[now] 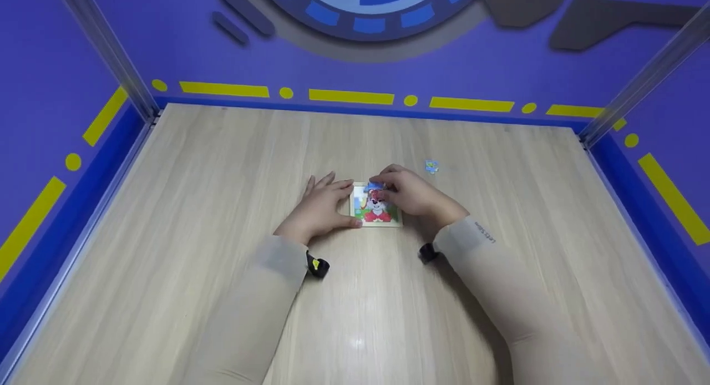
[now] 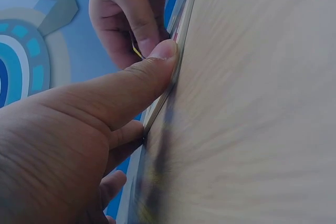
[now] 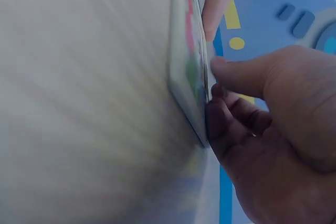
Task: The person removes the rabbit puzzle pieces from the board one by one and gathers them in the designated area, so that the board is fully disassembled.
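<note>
A small square jigsaw puzzle [image 1: 378, 216] with a pale wooden frame and a cartoon animal in red lies on the table. My left hand [image 1: 319, 207] holds it at the left side, thumb at the near corner and index finger at the far corner. In the left wrist view that thumb [image 2: 131, 82] presses against the frame's edge. My right hand [image 1: 413, 192] bends over the puzzle's upper right part, pinching a puzzle piece [image 2: 136, 48] of which only a thin yellowish edge shows. The right wrist view has its fingertips [image 3: 218, 116] right at the puzzle's face.
A loose blue puzzle piece [image 1: 431, 166] lies on the table beyond my right hand. The wood-grain table [image 1: 355, 307] is bordered by blue panels [image 1: 355, 69] with yellow marks at the back and both sides. Black wrist straps [image 1: 318, 267] sit below both hands.
</note>
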Tool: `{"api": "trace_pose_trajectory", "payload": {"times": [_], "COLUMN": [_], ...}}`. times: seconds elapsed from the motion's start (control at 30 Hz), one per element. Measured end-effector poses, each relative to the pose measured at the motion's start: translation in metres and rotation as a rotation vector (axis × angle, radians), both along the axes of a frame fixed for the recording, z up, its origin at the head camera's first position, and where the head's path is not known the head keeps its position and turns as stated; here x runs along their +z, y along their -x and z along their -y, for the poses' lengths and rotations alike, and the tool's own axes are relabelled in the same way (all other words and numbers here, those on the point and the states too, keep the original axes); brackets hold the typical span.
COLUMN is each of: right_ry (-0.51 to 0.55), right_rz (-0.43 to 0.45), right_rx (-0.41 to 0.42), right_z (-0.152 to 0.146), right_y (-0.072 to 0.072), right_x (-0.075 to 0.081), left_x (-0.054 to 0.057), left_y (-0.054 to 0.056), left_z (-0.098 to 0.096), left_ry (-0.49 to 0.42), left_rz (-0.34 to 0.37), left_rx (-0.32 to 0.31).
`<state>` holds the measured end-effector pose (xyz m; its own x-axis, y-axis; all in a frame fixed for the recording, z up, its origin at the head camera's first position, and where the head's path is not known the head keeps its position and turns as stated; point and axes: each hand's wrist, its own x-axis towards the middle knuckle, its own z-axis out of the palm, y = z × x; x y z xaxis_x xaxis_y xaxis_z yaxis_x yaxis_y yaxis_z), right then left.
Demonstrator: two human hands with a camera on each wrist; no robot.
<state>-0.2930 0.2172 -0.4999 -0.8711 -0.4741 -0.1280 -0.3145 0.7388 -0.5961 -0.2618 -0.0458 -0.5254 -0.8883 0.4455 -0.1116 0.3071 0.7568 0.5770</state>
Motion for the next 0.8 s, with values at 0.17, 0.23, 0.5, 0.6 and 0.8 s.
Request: {"api": "trace_pose_trajectory", "payload": {"times": [0.17,0.23,0.5,0.6,0.8], "right_ry": [0.033,0.027,-0.022,-0.033,-0.056], "right_rz": [0.017,0.020,-0.005,-0.029,-0.037], "right_rx": [-0.059,-0.087,-0.192,-0.206,-0.220], "right_z": [-0.020,-0.031,-0.082,-0.103,-0.135], "right_y": [0.002,0.004,0.015,0.019,0.023], "right_x": [0.011,0.014,0.019,0.020,0.021], "left_x": [0.000,0.000,0.000,0.000,0.000], "left_y": [-0.001,-0.001,-0.002,-0.001,0.001], "left_z": [0.000,0.000,0.000,0.000,0.000], "left_ry": [-0.019,-0.021,-0.024,-0.026,-0.010], "left_rz": [0.020,0.019,0.014,0.018,0.021], "left_rx": [0.004,0.009,0.009,0.010,0.007]}}
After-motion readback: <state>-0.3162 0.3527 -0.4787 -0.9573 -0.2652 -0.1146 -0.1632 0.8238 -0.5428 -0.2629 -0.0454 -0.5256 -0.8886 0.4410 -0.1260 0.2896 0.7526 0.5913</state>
